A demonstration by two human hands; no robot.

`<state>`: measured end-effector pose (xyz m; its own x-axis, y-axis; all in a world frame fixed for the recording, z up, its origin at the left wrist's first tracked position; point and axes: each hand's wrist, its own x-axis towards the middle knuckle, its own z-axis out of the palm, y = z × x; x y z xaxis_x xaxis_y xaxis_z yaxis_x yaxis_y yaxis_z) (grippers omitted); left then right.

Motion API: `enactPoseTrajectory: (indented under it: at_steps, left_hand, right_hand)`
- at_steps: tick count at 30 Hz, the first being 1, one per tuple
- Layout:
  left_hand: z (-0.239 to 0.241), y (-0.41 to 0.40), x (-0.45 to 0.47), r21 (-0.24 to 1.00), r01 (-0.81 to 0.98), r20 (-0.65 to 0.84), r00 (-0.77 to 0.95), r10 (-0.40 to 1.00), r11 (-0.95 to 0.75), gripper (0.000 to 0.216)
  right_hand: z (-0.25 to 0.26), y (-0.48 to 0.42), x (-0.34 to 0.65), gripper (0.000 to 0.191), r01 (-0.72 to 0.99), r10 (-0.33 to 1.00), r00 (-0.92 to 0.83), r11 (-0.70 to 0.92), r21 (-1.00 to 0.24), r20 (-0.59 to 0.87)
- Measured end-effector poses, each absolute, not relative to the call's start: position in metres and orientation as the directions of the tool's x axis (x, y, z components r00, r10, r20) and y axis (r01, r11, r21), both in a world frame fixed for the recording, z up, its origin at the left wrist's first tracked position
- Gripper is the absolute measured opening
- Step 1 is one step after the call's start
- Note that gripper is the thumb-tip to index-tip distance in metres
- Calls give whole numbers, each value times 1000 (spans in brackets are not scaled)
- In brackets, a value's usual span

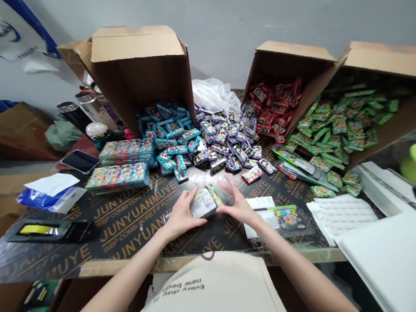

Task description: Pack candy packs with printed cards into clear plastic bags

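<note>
Black plywood table (125,226) takes up most of my view, and the gold print on it reads "JUNYUANMUYE" and "WBP COMBI CORE F/F PLYWOOD" over and over. Three cardboard boxes are tipped on their sides along the top of the frame: left box (139,63), middle box (290,60) and right box (402,63). Blue packets (169,126) spill from the left one, red packets (274,106) from the middle and green packets (339,123) from the right. A loose heap of purple packets (225,140) sits between the blue and the red. The cream cloth (222,298) at the bottom centre has upside-down writing. I can make out "Every day" and "new", the rest is cut off.

The stack of packets (204,203) is dead centre, just above the table and pinched between both hands. My left hand (180,218) wraps the lower-left end and my right hand (237,207) presses the upper-right end with its fingers spread. So its long axis runs palm to palm, tipped up a bit toward the right, with neither hand nearer than the other. The piles are straight up-frame from it. One stray red packet (252,174) lies just past my right fingertips. The label on the stack is too blurry to read.
</note>
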<state>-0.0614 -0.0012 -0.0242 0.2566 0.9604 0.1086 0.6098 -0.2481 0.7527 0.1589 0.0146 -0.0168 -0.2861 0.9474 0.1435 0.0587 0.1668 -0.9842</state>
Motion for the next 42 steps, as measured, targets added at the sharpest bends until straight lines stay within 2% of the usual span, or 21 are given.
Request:
enactPoseTrajectory:
  at_steps: [3, 5, 7, 10, 13, 16, 19, 23, 26, 30, 33, 35, 37, 39, 42]
  left_hand:
    - [-29, 3, -43, 879, 466, 142, -53, 988, -101, 72]
    - [-31, 2, -26, 971, 237, 74, -149, 986, -37, 52]
    - [-30, -1, -10, 996, -81, -43, -197, 979, 27, 38]
    - [-22, -5, 6, 850, -510, -280, -227, 933, 131, 34]
    - [-12, -1, 6, 696, -666, -467, -133, 874, 270, 25]
    - [-4, 7, -3, 654, -651, -528, -31, 848, 384, 17]
    - [2, 13, -12, 679, -594, -512, 40, 858, 432, 15]
    - [11, 19, -23, 762, -513, -432, 49, 900, 394, 26]
    - [14, 22, -27, 793, -474, -402, 63, 913, 382, 25]
    - [14, 20, -21, 809, -460, -375, 75, 924, 366, 25]
    - [12, 13, -12, 850, -443, -313, 10, 950, 285, 19]
    - [12, 9, -10, 882, -421, -256, -51, 965, 211, 12]
    - [14, 7, -12, 928, -345, -180, -97, 979, 137, 7]
    - [18, 9, -16, 980, -187, -88, -91, 992, 70, 9]
    - [23, 16, -23, 999, -10, -50, -2, 999, 50, 14]
  right_hand:
    - [-9, 22, 134, 81, -258, 995, 99, 6, -966, -20]
    - [-4, 27, 117, 68, -445, 966, 202, -53, -894, -158]
    - [2, 31, 106, 62, -527, 946, 243, -57, -848, -215]
    - [8, 33, 101, 64, -523, 959, 201, -66, -850, -198]
    - [10, 29, 106, 61, -536, 970, 149, -82, -840, -190]
    - [8, 24, 116, 48, -631, 942, 120, -171, -757, -313]
    - [5, 20, 124, 42, -677, 907, 5, -307, -669, -421]
    - [0, 18, 131, 32, -658, 887, -122, -408, -633, -445]
    - [-2, 18, 132, 24, -644, 863, -201, -473, -601, -463]
    - [0, 20, 128, 30, -554, 854, -216, -506, -661, -473]
    - [2, 20, 125, 29, -534, 901, -100, -406, -741, -421]
    - [2, 16, 125, 21, -449, 962, 56, -215, -867, -268]
    - [2, 10, 127, 14, -259, 986, 156, -16, -966, -58]
    - [2, 5, 132, 12, -107, 988, 145, 70, -992, 54]
    - [5, 5, 138, 15, -42, 994, 90, 71, -997, 67]
